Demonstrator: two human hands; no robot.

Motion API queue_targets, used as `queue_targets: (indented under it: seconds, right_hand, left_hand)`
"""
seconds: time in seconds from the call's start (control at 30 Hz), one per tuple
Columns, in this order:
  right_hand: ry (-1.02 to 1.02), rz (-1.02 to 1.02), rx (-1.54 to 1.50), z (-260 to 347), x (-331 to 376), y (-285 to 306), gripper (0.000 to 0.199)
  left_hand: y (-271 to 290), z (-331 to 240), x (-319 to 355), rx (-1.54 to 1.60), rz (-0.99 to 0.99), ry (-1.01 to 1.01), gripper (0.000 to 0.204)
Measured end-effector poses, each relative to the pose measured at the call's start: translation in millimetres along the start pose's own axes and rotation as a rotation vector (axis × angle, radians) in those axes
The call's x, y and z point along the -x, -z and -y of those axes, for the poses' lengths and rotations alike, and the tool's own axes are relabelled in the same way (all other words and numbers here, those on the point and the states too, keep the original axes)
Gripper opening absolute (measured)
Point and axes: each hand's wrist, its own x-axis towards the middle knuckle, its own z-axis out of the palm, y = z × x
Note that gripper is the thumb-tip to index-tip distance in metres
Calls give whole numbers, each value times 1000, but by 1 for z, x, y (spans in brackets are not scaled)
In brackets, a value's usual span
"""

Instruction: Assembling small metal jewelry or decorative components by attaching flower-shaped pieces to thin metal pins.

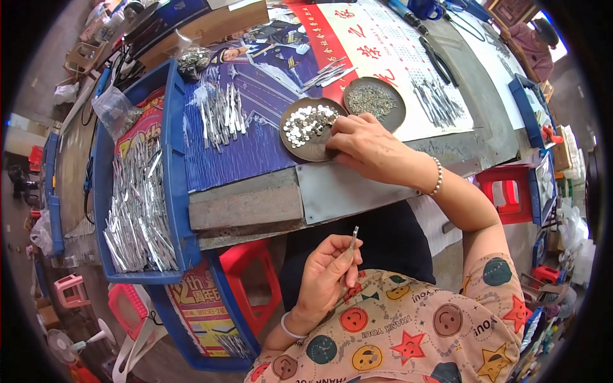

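Note:
My left hand (329, 268), in front of my body below the table edge, pinches a slim silver metal piece (355, 235) that points upward between thumb and fingers. Over the table, my right hand (370, 147) reaches into a round brown dish (295, 145) of small shiny silver discs (306, 124). Its fingers are curled together at the dish's right side; whatever they pinch is hidden beneath them. Touching that dish at the far right is a second round dish (401, 115) with many tiny thin metal parts (370, 101).
A blue bin (172, 166) full of slim metal strips (139, 204) stands at the left. More strips (222, 115) lie on the blue poster, with others (437, 102) at the right near black-handled pliers (438, 62). Red stools (252, 281) stand under the table. Another person (533, 48) sits far right.

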Motion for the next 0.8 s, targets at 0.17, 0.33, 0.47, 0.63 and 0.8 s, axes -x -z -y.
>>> queue_targets:
  seconds: [0.17,0.33,0.47,0.63,0.8]
  right_hand:
    - [50,-19,145,-3,7,4,17]
    - [113,-147,104,-6,12,4,5]
    - [103,-279,-379,21,53,26,12]
    - [-153,-187,-869,43,105,15,10]
    - [-216,-273,-997,58,129,-8,11]
  left_hand:
    - [-10,0,-2,19,-50,21,18]
    - [-14,3,-4,-24,-118,-31,17]
    - [-17,8,-7,-11,-154,-139,15]
    - [-16,16,-17,-155,-235,-201,16]
    - [-36,19,-18,-193,-193,-205,12]
